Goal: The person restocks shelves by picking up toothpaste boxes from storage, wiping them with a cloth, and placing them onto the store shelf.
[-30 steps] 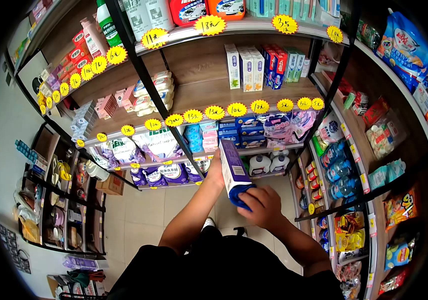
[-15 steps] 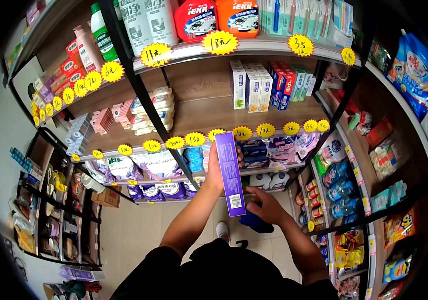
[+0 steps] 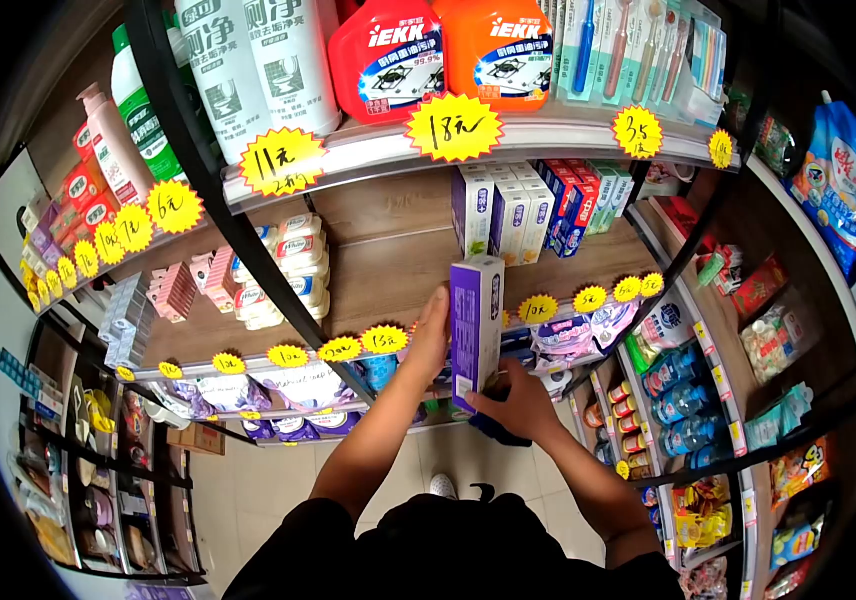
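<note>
A long purple and white box (image 3: 476,330) is held upright in front of the middle shelf. My left hand (image 3: 430,335) is closed on its left side, near the upper half. The thumb of my right hand (image 3: 516,402) touches the box's lower end, and its fingers are closed round it. Under my right hand hangs a dark blue item (image 3: 498,430), mostly hidden. Just behind the box's top stand white toothpaste boxes (image 3: 510,220), with red and blue boxes (image 3: 570,205) to their right.
Red (image 3: 388,60) and orange (image 3: 498,55) cleaner bottles stand on the shelf above. Wrapped soap packs (image 3: 283,270) lie left of a black shelf post. Shelves with blue bottles (image 3: 688,435) and snack bags are at the right, more shelves at the lower left.
The box has turned to show a white side and moved up toward the shelf. My right hand has come onto its lower end. The shelves look nearer.
</note>
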`<state>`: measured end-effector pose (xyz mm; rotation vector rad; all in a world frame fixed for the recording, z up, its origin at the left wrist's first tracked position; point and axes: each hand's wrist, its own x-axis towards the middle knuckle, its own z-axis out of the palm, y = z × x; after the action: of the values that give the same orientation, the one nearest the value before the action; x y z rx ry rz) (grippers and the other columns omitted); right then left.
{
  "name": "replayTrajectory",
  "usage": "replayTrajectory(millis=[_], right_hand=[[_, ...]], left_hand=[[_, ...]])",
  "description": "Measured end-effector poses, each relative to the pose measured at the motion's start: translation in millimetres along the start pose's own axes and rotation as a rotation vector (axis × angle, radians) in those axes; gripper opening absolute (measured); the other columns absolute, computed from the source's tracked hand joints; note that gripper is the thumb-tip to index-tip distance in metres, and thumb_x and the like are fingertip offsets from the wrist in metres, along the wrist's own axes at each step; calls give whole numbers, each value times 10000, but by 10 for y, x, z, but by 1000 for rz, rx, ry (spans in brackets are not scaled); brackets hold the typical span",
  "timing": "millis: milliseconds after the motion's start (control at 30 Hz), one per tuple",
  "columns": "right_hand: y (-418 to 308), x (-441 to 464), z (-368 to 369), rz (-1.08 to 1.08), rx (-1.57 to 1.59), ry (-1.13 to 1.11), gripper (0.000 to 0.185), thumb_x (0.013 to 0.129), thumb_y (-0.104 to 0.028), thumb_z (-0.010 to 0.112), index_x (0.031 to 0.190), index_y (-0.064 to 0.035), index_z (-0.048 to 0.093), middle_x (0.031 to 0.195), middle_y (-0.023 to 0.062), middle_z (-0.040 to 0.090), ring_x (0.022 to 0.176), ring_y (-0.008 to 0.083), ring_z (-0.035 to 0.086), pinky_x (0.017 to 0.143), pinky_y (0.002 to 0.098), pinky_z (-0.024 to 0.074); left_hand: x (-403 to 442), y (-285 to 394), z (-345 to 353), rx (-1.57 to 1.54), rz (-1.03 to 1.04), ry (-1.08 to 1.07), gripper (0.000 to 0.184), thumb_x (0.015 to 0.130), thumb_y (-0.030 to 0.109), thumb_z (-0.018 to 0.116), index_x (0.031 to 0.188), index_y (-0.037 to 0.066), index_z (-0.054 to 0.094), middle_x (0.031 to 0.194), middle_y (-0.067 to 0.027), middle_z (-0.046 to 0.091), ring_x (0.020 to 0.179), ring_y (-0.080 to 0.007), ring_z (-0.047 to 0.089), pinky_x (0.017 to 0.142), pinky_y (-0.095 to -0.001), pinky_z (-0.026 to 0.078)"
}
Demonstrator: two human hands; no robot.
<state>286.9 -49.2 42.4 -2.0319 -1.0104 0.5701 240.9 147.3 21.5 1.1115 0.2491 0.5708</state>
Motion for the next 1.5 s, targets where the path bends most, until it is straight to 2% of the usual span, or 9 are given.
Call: replayTrajectory(millis=[100,200,300,400,600,833,1000,1133,1500], right_hand=[[30,289,11,1,-112,118,724,776,-551,775,1183,-4,531,967,192,725,907,369,713,792,448,555],[-7,520,40,-25,-155,230,707,786,-552,760,1166,-7,519,897,197,723,820,396,712,721,475,564],[-47,726,18,-45,-228,311,650,799,-525,759,1113,-12,512,832,216,711,773,405,710,669,478,567],[110,1037,58,-198,-267,416,557,800,-469,781,1020,-32,513,776,220,696,721,397,704,638,489,555],[260,1593,-262,-226,-198,285,486,828,-434,761,1050,-19,641,878,211,729,809,378,716,716,469,558],[444,2174,-614,-144,-128,35,481,882,-437,636,1078,-5,716,1020,254,715,998,412,684,871,487,533],[510,2368,-601,-88,-181,15,463,887,-403,602,1117,-18,719,1079,256,707,1022,434,674,899,485,528],[763,2632,-409,-96,-125,-12,418,864,-323,634,1124,-7,717,1063,248,717,1020,399,685,897,449,526],[889,2847,-244,16,-134,33,481,842,-348,655,1190,-18,689,1134,266,695,1090,412,662,943,461,517]], left_hand=[[-19,42,-153,132,203,49,547,1030,494,533,1351,51,539,1144,-40,636,995,-131,601,828,-290,518],[-62,157,-51,721,352,74,620,822,177,832,1339,20,530,1065,-76,649,928,-158,623,800,-300,527],[9,276,95,841,306,155,637,801,203,849,1319,5,537,998,-100,673,812,-175,646,746,-315,543],[207,309,130,842,276,177,610,853,97,804,1365,-25,495,1022,-97,690,886,-155,691,786,-300,569],[790,149,9,573,320,100,540,872,-86,695,1369,-42,488,1147,-138,673,1049,-184,660,927,-329,537],[1276,-63,114,628,267,204,514,869,-90,679,1352,-41,511,1106,-102,687,1030,-170,658,925,-305,522],[1530,-285,82,780,340,278,495,854,-22,710,1322,-39,552,1100,-163,731,1028,-221,696,919,-333,530],[1565,-393,69,757,341,295,555,851,-31,699,1379,-29,525,1142,-188,722,1095,-245,692,931,-356,534],[1797,-722,-72,926,379,388,621,831,17,721,1419,-6,521,1231,-241,627,1126,-383,636,969,-392,511]])
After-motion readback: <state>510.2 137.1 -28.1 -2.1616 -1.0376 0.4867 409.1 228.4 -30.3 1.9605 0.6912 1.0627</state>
